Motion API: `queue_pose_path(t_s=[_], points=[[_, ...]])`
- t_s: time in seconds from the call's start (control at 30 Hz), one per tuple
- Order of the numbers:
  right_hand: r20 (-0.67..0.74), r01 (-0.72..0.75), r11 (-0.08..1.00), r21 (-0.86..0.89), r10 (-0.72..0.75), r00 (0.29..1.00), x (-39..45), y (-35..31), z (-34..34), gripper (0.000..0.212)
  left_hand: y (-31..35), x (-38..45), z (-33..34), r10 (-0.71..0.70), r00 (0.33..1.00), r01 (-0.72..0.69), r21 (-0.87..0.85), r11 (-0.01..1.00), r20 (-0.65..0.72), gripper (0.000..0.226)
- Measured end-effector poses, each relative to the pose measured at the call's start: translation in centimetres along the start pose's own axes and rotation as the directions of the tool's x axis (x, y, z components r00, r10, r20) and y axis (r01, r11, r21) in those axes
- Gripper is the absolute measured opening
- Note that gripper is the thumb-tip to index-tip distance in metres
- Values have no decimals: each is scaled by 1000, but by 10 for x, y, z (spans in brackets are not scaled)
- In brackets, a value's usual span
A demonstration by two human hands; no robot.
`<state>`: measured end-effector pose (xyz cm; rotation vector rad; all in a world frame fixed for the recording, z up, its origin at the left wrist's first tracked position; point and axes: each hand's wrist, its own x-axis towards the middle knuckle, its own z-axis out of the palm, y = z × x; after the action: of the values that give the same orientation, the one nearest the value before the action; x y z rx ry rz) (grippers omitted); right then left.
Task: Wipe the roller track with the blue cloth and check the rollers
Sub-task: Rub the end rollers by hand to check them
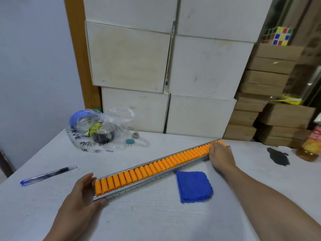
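A long metal roller track with a row of orange rollers lies diagonally on the white table, its near end at the lower left and its far end at the upper right. My left hand grips the near end, thumb on the far rail and fingers under the front rail. My right hand rests over the far end, covering the last rollers. The folded blue cloth lies flat on the table just in front of the track's middle, touched by neither hand.
A blue pen lies at the left. A clear plastic bag with tape rolls and a teal binder clip sit behind the track. White boxes stand at the back, brown cartons at right, and a black stain beside a bottle.
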<state>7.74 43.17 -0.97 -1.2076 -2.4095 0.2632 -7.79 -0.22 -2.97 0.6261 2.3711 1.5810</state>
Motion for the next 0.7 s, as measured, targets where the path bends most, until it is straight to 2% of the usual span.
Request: queue_pose_path(t_s=[0.17,0.3,0.37,0.4,0.5,0.6,0.63,0.7], points=[[48,-106,993,-58,109,993,15,13,7,43,-2,5,-2,36,999,-37,50,998,13,77],[1,-157,987,-16,157,988,21,11,11,46,-1,3,-3,55,998,-56,81,995,21,77],[-41,-93,995,47,95,995,9,-10,5,47,-1,3,-2,55,998,-56,101,993,17,80],[-26,-15,995,102,18,1000,-4,-22,2,45,-2,4,-2,51,999,-52,114,992,7,80],[99,225,956,186,-246,964,-64,-54,-9,43,-2,4,-2,42,999,-41,141,989,-2,81],[245,312,935,166,-346,906,-130,-66,-13,47,-2,4,-3,35,999,-33,155,987,-12,80],[319,298,939,173,-340,885,-146,-69,-14,55,-2,4,-3,34,999,-32,160,987,-9,80],[437,321,935,150,-354,827,-164,-74,-17,86,-1,3,-2,37,999,-35,167,985,-8,77]])
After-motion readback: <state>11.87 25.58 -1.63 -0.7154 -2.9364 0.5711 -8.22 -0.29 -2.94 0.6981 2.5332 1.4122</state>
